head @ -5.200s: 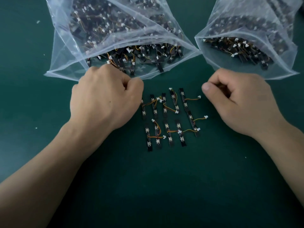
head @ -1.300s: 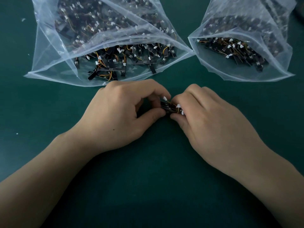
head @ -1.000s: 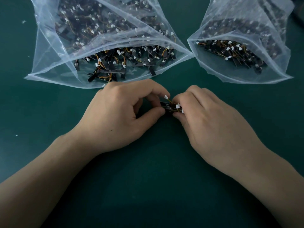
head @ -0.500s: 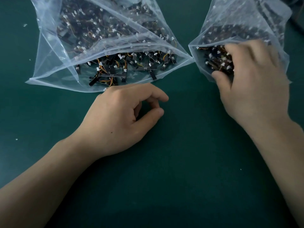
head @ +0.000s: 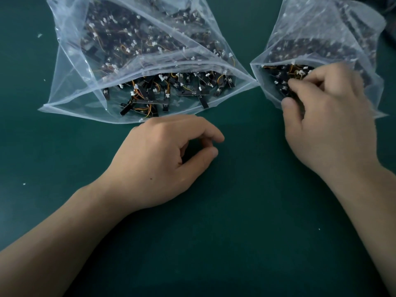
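My right hand [head: 327,125] curls among the right bag's [head: 321,28] parts [head: 278,76], grasp unclear; my left hand [head: 162,161] lies slack, empty, left of that bag.

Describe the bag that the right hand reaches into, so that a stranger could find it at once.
Two clear plastic bags of black circuit strips with orange wires lie on the dark green table. Take the narrower bag at the far right, beside the wider bag. Only it has the right hand at its open mouth.

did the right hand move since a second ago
Yes. The right hand went from beside the left hand up and rightward into the mouth of the right plastic bag.
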The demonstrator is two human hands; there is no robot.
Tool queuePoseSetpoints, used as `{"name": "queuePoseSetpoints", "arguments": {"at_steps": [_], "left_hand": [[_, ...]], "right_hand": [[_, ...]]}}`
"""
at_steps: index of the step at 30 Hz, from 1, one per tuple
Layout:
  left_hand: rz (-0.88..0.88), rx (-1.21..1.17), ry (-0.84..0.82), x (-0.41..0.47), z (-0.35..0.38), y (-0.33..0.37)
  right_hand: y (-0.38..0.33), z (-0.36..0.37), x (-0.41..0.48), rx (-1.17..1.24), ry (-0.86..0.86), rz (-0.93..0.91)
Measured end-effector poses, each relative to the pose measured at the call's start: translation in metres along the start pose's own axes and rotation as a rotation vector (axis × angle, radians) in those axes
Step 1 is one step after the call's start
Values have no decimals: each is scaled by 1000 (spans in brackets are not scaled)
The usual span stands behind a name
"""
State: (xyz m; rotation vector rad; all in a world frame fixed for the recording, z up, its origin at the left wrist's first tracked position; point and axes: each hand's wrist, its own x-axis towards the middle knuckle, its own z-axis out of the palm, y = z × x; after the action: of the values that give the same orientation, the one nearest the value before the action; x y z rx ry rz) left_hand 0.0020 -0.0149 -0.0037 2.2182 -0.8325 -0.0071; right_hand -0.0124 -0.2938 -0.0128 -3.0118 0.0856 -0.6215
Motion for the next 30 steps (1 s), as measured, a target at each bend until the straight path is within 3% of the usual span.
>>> {"name": "queuePoseSetpoints", "arguments": {"at_steps": [4,9,14,19,25,30], "left_hand": [[21,11,44,0,0,2],[24,61,148,1,0,3],[-115,282,326,2,-5,1],[-354,401,228,4,-8,-3],[-416,388,182,5,-7,3],[-353,350,285,3,-6,2]], "right_hand": [[-2,-7,-1,47,47,12],[-9,-6,-2,107,-121,51],[-9,-9,-3,195,37,-89],[-24,-5,-10,328,46,-279],[-34,-6,-18,420,-19,-350],[-32,-7,-20,443,-45,-340]]}}
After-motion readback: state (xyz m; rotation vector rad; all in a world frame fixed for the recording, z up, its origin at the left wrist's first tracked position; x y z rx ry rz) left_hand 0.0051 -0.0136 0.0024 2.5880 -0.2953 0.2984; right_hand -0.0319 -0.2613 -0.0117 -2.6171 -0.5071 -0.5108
